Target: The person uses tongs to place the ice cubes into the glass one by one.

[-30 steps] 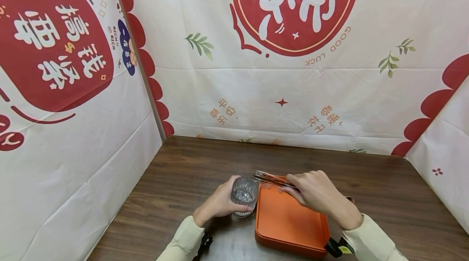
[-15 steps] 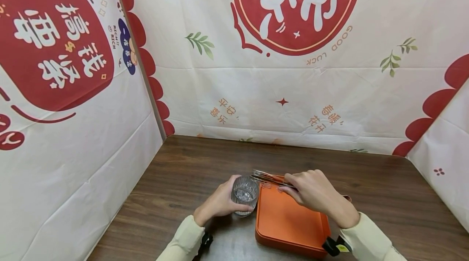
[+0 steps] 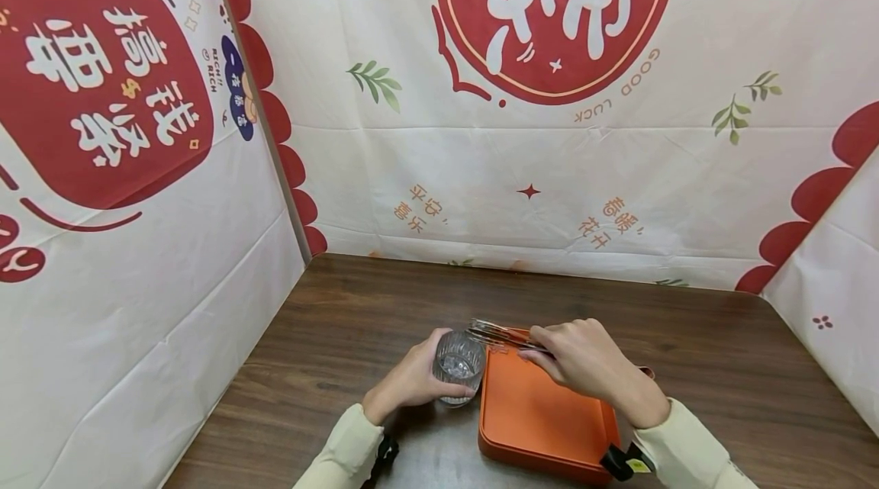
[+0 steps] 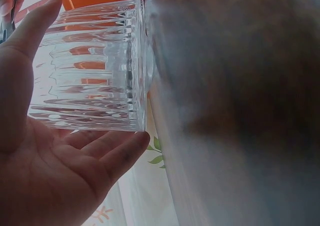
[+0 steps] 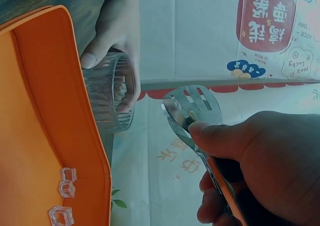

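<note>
A clear ribbed glass (image 3: 457, 368) stands left of the orange tray (image 3: 542, 428), with clear cubes inside it. My left hand (image 3: 415, 373) holds the glass from the left, thumb on the near side; the left wrist view shows the glass (image 4: 95, 65) between thumb and fingers. In my right hand (image 3: 590, 359) is a pair of metal tongs (image 3: 497, 334), their slotted heads just above the glass's right rim. In the right wrist view the tongs (image 5: 195, 105) show pressed nearly together; whether a cube sits between them I cannot tell. Clear cubes (image 5: 66, 189) lie in the tray's far-left corner.
The brown wooden table (image 3: 384, 298) extends behind and beside the tray. White printed cloth (image 3: 481, 153) walls the back and both sides. A brown strap (image 3: 647, 372) sticks out at the tray's right side, partly behind the right forearm.
My right hand and the tongs have shifted slightly left, bringing the tongs' heads a little further over the glass's rim. The left hand and the glass have stayed in place.
</note>
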